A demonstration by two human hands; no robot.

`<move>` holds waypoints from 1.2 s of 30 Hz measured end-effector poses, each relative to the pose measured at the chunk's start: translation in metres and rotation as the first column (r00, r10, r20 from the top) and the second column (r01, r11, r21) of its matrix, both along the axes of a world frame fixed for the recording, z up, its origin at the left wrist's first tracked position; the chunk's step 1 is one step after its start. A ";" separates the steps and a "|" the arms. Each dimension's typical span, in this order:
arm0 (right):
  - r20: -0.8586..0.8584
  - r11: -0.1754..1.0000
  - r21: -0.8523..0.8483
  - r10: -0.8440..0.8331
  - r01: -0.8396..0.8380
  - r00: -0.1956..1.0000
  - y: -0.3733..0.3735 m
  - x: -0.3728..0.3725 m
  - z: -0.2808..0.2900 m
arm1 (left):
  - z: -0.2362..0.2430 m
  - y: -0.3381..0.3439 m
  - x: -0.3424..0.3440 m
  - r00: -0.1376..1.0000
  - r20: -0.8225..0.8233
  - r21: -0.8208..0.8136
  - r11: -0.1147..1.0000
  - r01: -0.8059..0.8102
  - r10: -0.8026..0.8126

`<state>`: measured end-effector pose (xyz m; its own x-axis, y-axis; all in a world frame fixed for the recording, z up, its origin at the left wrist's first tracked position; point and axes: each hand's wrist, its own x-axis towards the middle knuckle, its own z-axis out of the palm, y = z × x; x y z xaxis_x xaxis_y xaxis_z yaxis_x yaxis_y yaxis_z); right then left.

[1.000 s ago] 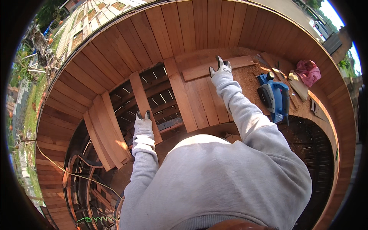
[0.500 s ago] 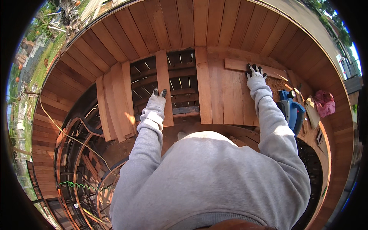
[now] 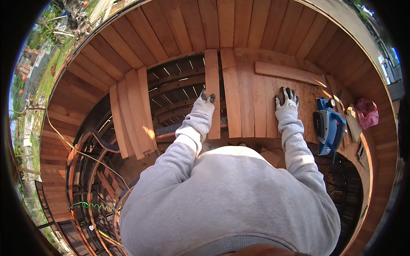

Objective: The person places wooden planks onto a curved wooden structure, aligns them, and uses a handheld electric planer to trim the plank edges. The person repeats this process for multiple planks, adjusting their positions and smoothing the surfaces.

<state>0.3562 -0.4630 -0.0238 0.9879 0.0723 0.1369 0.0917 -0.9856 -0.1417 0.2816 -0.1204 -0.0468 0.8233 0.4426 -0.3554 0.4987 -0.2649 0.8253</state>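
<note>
Plank (image 3: 212, 72), reddish-brown and loose, lies from rear edge to front edge across the dark slatted frame (image 3: 175, 91) of a curved wooden counter (image 3: 307, 117), backed by a wall (image 3: 222, 21) of boards. Over the last second it has shifted rightwards, so just a thin slit parts it from the laid boards (image 3: 232, 98) on its right, and the main uncovered gap lies on its left, ending at a group of planks (image 3: 132, 113). The person's gloved left hand (image 3: 206, 103) is at the plank's left edge, thumb and finger slightly apart; whether its grip clasps the wood cannot be told. The right hand (image 3: 287, 103) has left the short board (image 3: 288, 71) lying near the rear edge and is now nearer the front edge, by the laid boards, its grip spread and holding nothing visible. Towards the counter's right end sit a blue power planer (image 3: 328, 126) and a crumpled pink bag (image 3: 366, 113).
</note>
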 end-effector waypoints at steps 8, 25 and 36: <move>0.003 1.000 -0.024 -0.003 0.003 1.000 0.003 0.002 0.000 | -0.003 -0.019 0.014 0.998 -0.059 0.054 0.998 0.020 -0.017; 0.059 1.000 -0.015 0.003 -0.002 0.998 -0.002 0.004 -0.008 | -0.032 0.049 -0.004 0.985 -0.031 0.035 0.985 0.170 -0.169; 0.085 1.000 0.021 -0.011 0.010 0.996 -0.003 0.005 -0.008 | 0.025 0.049 -0.047 0.943 -0.124 0.203 0.923 0.328 -0.308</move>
